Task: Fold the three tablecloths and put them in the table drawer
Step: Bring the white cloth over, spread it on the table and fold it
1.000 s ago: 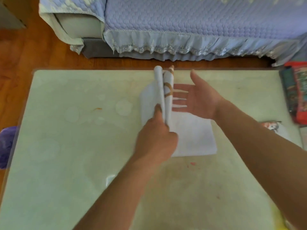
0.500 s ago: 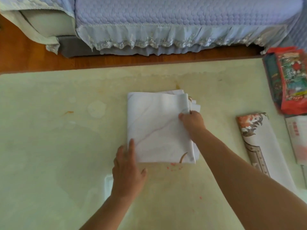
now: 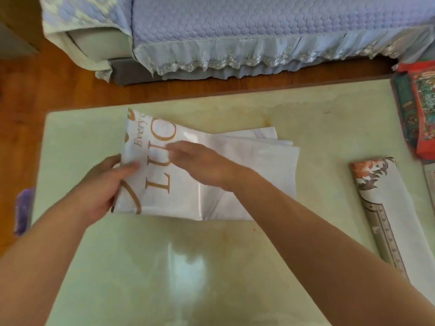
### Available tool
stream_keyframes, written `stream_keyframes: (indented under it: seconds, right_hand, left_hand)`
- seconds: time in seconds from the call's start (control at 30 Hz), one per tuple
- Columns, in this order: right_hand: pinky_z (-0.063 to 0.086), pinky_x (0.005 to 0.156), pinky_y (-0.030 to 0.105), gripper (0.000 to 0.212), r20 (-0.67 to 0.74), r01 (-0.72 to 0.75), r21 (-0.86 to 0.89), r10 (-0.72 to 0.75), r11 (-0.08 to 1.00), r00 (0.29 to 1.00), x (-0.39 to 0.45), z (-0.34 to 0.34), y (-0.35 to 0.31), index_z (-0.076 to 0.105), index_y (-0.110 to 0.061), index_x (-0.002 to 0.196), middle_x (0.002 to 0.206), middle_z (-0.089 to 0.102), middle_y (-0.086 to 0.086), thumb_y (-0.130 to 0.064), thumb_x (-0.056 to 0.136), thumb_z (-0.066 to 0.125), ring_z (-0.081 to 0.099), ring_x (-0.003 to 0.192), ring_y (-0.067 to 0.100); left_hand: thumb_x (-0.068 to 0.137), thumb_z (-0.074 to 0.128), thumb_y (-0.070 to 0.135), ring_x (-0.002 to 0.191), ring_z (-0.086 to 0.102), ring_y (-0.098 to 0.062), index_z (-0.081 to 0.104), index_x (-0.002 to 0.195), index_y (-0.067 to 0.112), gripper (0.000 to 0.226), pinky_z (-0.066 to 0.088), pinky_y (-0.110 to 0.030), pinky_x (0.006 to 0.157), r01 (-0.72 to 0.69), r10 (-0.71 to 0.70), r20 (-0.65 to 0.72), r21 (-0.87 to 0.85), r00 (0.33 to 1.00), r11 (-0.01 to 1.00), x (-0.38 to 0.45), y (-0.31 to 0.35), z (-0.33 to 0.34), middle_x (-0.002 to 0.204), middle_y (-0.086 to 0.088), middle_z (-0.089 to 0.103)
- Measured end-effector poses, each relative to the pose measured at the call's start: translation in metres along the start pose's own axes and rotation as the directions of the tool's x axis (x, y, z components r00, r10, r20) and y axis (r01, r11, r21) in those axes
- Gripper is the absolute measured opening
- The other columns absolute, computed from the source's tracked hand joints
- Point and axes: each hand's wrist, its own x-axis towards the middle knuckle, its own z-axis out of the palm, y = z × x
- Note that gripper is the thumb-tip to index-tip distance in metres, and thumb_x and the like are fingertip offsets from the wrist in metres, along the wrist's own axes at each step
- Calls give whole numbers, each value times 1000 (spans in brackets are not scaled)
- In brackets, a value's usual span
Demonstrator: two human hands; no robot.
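A folded white tablecloth (image 3: 235, 175) with gold lettering lies on the pale green table (image 3: 164, 267), its left side lifted off the top. My left hand (image 3: 101, 184) grips that left edge, thumb on top. My right hand (image 3: 200, 163) lies flat on the printed face, fingers straight and pointing left. A second folded tablecloth (image 3: 386, 212), white with a floral and grey border, rests near the table's right edge. A third cloth and the drawer are not visible.
A sofa with a lilac quilted cover (image 3: 235, 31) stands beyond the table's far edge across a strip of wooden floor. Red and green packets (image 3: 419, 109) lie at the far right corner. A purple object (image 3: 23, 208) sits left of the table.
The white cloth went from flat to turned over, printed side up and shifted left. My left hand moved from the near edge to gripping the left edge; my right hand now lies flat on top.
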Motion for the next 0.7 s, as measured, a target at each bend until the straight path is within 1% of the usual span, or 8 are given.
stream_keyframes:
  seconds: [0.07, 0.13, 0.2, 0.33, 0.43, 0.57, 0.63, 0.7]
  right_hand:
    - [20, 118, 30, 51, -306, -182, -353, 71, 918, 949, 13, -5, 48, 36, -18, 154, 161, 32, 3, -30, 105, 46, 24, 150, 20]
    - [16, 122, 37, 58, -516, -392, -487, 105, 780, 850, 16, -29, 99, 26, -14, 157, 165, 20, 8, -18, 101, 43, 14, 153, 27]
    - [16, 124, 44, 64, -625, -474, -567, 24, 674, 781, 15, -66, 139, 25, -13, 156, 165, 20, 11, -9, 95, 43, 15, 152, 33]
    - [20, 119, 49, 54, -562, -463, -752, -90, 469, 822, 28, -107, 152, 32, -18, 154, 154, 37, 9, -21, 101, 47, 28, 143, 36]
    - [30, 111, 47, 38, -532, -437, -799, -145, 413, 835, 57, -108, 140, 49, -19, 140, 129, 52, 14, -21, 102, 47, 46, 119, 37]
    - [37, 100, 45, 21, -581, -486, -780, -167, 394, 797, 82, -108, 132, 53, -13, 118, 115, 53, 15, -24, 102, 48, 45, 108, 35]
    - [34, 104, 46, 21, -635, -533, -744, -178, 404, 752, 83, -103, 133, 55, -11, 114, 114, 53, 15, -26, 101, 49, 44, 107, 36]
    - [33, 106, 49, 23, -689, -599, -718, -240, 355, 684, 80, -94, 130, 55, -8, 112, 112, 51, 17, -26, 97, 55, 44, 105, 37]
  left_hand:
    - [94, 65, 5, 94, 71, -33, 55, 136, 14, 44, 56, -47, 88, 96, -60, -202, 173, 977, 980, 25, -18, -24, 125, -20, 68]
    - [93, 61, -3, 97, 69, -36, 55, 136, 11, 46, 55, -50, 89, 162, -95, -258, 255, 961, 953, 44, -36, -36, 122, -21, 67]
    - [92, 59, -4, 102, 66, -38, 57, 134, 9, 45, 54, -52, 93, 175, -85, -295, 290, 952, 941, 60, -50, -42, 122, -19, 66]
    - [94, 50, -5, 110, 61, -39, 54, 139, 8, 46, 51, -50, 96, 195, -103, -352, 237, 930, 952, 68, -74, -44, 125, -14, 63]
    - [95, 49, -5, 110, 62, -38, 56, 137, 10, 45, 51, -53, 98, 187, -106, -339, 216, 935, 958, 65, -81, -48, 126, -12, 65]
    - [89, 49, -9, 102, 67, -39, 63, 117, 12, 37, 54, -51, 91, 166, -124, -255, 153, 959, 974, 53, -70, -58, 117, -15, 70]
    - [92, 52, 4, 100, 70, -36, 64, 116, 15, 29, 56, -48, 87, 148, -127, -175, 116, 976, 982, 45, -60, -60, 113, -11, 73]
    - [98, 55, 28, 100, 72, -30, 67, 119, 23, 24, 56, -49, 89, 123, -115, -89, 93, 989, 988, 38, -45, -58, 110, -3, 77]
